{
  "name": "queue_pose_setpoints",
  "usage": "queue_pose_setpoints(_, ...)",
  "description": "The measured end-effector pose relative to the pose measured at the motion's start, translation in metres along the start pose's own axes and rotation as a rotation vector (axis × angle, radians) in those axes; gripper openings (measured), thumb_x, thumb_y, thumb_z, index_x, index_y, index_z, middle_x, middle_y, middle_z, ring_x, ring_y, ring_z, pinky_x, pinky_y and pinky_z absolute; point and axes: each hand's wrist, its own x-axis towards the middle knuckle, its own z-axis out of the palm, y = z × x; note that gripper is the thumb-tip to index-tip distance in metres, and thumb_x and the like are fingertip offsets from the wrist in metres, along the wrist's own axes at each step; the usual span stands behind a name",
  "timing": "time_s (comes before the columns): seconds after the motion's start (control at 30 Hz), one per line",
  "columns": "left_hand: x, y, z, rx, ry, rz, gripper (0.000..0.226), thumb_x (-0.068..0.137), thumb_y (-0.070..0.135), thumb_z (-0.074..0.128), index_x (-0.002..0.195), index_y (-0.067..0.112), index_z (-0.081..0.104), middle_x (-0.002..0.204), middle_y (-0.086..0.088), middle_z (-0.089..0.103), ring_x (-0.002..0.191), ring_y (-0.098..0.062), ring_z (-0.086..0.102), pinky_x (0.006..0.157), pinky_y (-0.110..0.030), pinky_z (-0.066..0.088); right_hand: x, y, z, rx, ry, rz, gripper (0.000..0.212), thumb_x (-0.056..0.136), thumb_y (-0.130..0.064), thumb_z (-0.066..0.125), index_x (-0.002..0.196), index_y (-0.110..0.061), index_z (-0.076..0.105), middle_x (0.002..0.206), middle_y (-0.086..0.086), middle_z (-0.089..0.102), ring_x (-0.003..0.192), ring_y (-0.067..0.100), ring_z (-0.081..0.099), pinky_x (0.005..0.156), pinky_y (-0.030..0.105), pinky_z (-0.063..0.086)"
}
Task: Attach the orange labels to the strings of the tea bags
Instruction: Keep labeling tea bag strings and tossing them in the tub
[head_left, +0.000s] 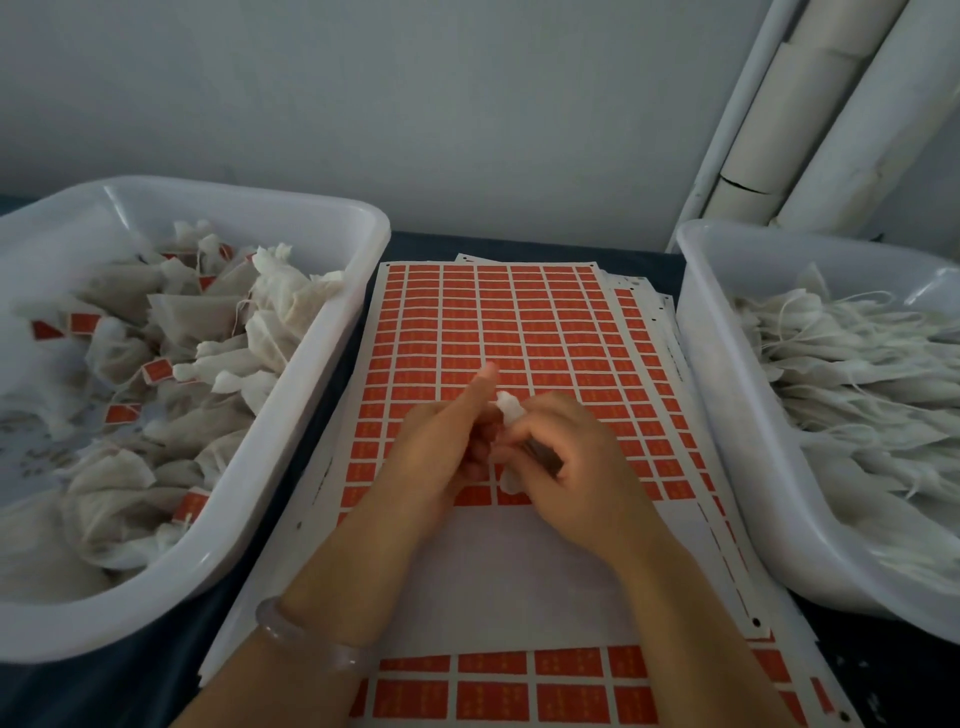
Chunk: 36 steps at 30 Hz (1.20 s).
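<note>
Tea bag (508, 408) is up in both my hands, long axis running away from me, far end poking toward the grey wall (415, 104). Left hand (447, 447) and right hand (566, 457) have their fingers curled round it, over the label sheet (519, 322) on the dark bench (519, 247). Left bin (291, 208) has labelled bags, right bin (717, 338) plain ones.

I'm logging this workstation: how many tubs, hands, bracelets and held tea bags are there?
White plastic tubs: 2 (left tub, right tub)
Bare hands: 2 (left hand, right hand)
Pale translucent bracelet: 1
Held white tea bag: 1
Total: 6
</note>
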Motion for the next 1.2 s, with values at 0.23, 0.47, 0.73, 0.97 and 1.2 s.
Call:
queue_pose_setpoints(0.23, 0.002, -0.001, 0.001, -0.198, 0.011, -0.024, 0.032, 0.080, 0.014, 0.066, 0.048, 0.017, 0.067, 0.049, -0.001, 0.053, 0.045, -0.010, 0.052, 0.051, -0.026, 0.047, 0.000, -0.003, 0.002, -0.011, -0.045, 0.002, 0.010, 0.087, -0.019, 0.064, 0.087, -0.010, 0.067, 0.094, 0.000, 0.062, 0.089, 0.014, 0.056, 0.080, 0.036, 0.049)
queue_pose_setpoints(0.47, -0.003, -0.004, 0.004, 0.121, -0.079, 0.055, 0.045, 0.084, 0.050, 0.060, 0.052, 0.019, 0.067, 0.055, -0.001, 0.060, 0.053, -0.010, 0.058, 0.058, -0.026, 0.051, 0.000, 0.001, -0.004, -0.085, -0.036, -0.039, 0.008, 0.082, -0.014, 0.065, 0.084, -0.007, 0.070, 0.089, 0.003, 0.059, 0.085, 0.020, 0.053, 0.075, 0.039, 0.048)
queue_pose_setpoints(0.73, 0.004, -0.002, -0.001, -0.087, -0.079, 0.099, 0.024, 0.086, 0.026, 0.065, 0.066, 0.019, 0.074, 0.062, -0.003, 0.064, 0.061, -0.017, 0.061, 0.070, -0.034, 0.055, 0.000, -0.001, -0.002, -0.093, 0.203, -0.021, 0.019, 0.087, -0.025, 0.060, 0.081, -0.007, 0.067, 0.093, 0.004, 0.061, 0.090, 0.015, 0.054, 0.080, 0.024, 0.046)
queue_pose_setpoints(0.97, -0.006, 0.000, -0.002, 0.147, -0.386, 0.311, 0.025, 0.085, 0.035, 0.058, 0.085, 0.015, 0.073, 0.085, -0.009, 0.071, 0.081, -0.028, 0.068, 0.075, -0.035, 0.058, 0.002, -0.003, -0.017, 0.307, 0.247, 0.223, 0.010, 0.089, -0.014, 0.062, 0.081, -0.020, 0.063, 0.075, -0.013, 0.063, 0.075, 0.003, 0.060, 0.066, 0.011, 0.048)
queue_pose_setpoints(1.2, -0.009, -0.001, 0.001, -0.043, -0.244, 0.582, 0.020, 0.072, 0.021, 0.069, 0.091, 0.020, 0.072, 0.084, 0.007, 0.074, 0.077, -0.014, 0.072, 0.064, -0.019, 0.055, 0.000, -0.011, -0.019, 0.727, 0.195, 0.375, 0.011, 0.071, -0.042, 0.062, 0.077, -0.035, 0.070, 0.094, -0.018, 0.070, 0.094, 0.008, 0.067, 0.071, 0.023, 0.057)
